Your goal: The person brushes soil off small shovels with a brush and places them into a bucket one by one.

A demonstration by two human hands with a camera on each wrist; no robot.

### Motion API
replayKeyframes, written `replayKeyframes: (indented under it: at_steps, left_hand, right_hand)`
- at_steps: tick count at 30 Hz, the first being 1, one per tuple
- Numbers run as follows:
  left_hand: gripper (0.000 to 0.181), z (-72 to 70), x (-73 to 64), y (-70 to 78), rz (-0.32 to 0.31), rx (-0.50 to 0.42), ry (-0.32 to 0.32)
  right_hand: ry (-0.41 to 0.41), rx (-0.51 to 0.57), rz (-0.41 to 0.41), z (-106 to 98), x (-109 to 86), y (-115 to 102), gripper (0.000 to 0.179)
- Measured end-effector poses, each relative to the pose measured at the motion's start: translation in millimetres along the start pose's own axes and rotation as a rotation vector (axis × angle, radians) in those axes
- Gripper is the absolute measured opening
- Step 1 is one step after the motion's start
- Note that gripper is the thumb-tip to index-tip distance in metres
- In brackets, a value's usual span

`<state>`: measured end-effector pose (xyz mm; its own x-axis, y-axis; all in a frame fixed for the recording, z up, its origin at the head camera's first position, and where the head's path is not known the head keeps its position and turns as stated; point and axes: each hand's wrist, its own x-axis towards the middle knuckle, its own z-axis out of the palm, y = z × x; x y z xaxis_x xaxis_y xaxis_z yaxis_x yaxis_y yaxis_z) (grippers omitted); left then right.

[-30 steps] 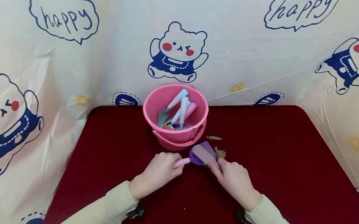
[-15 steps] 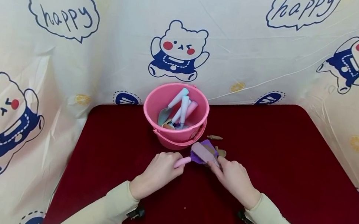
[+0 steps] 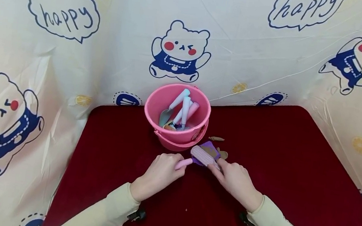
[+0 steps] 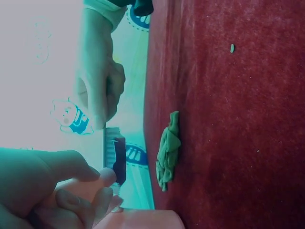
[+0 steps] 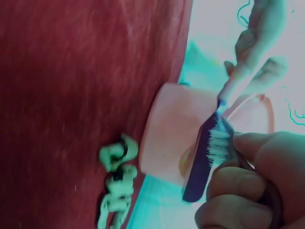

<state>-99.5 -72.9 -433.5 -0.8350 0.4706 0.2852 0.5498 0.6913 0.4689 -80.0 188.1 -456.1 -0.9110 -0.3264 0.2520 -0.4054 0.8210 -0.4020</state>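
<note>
My left hand [image 3: 161, 171] grips the pink handle [image 3: 183, 164] of a small toy shovel, seen in the head view. Its flat purple blade [image 3: 209, 146] has brown smears on it and is held above the table. My right hand [image 3: 235, 180] grips a brush [image 3: 203, 155] with a pale lilac back. In the right wrist view, white bristles [image 5: 218, 145] face the shovel blade [image 5: 198, 176], touching or very close to it. A pink bucket [image 3: 177, 141] stands just beyond both hands, holding several handled tools [image 3: 184, 111].
Brown, clay-like pieces lie right of the bucket: a thin one [image 3: 216, 139] and a lump [image 3: 223, 154] partly behind the shovel. A tiny crumb [image 3: 186, 209] is on the dark red tablecloth [image 3: 285, 148] nearer me. A printed white curtain [image 3: 122, 38] surrounds the table.
The brush has shifted slightly toward the handle side of the blade and tilted, so more of the brown-smeared purple surface shows. Both hands stay nearly in place, still holding the shovel and brush.
</note>
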Motion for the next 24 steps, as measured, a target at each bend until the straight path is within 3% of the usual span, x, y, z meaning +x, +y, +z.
replayKeyframes:
  at_steps: [5, 8, 14, 24]
  left_hand:
    - [0.035, 0.7, 0.1, -0.1, 0.005, -0.001, 0.009]
    - [0.036, 1.3, 0.6, -0.1, 0.006, -0.005, 0.008]
    - [0.039, 1.3, 1.7, 1.2, 0.007, -0.011, 0.014]
    - [0.036, 1.9, -0.2, 2.5, 0.002, 0.011, 0.023]
  right_hand:
    - [0.037, -0.052, 0.062, -1.4, -0.7, 3.9, 0.037]
    - [0.034, -0.025, 0.091, -1.4, -0.6, 5.7, 0.037]
    - [-0.015, 0.085, 0.024, 1.7, -0.2, 2.9, 0.035]
    - [0.033, -0.015, 0.085, 3.2, -2.1, 3.7, 0.037]
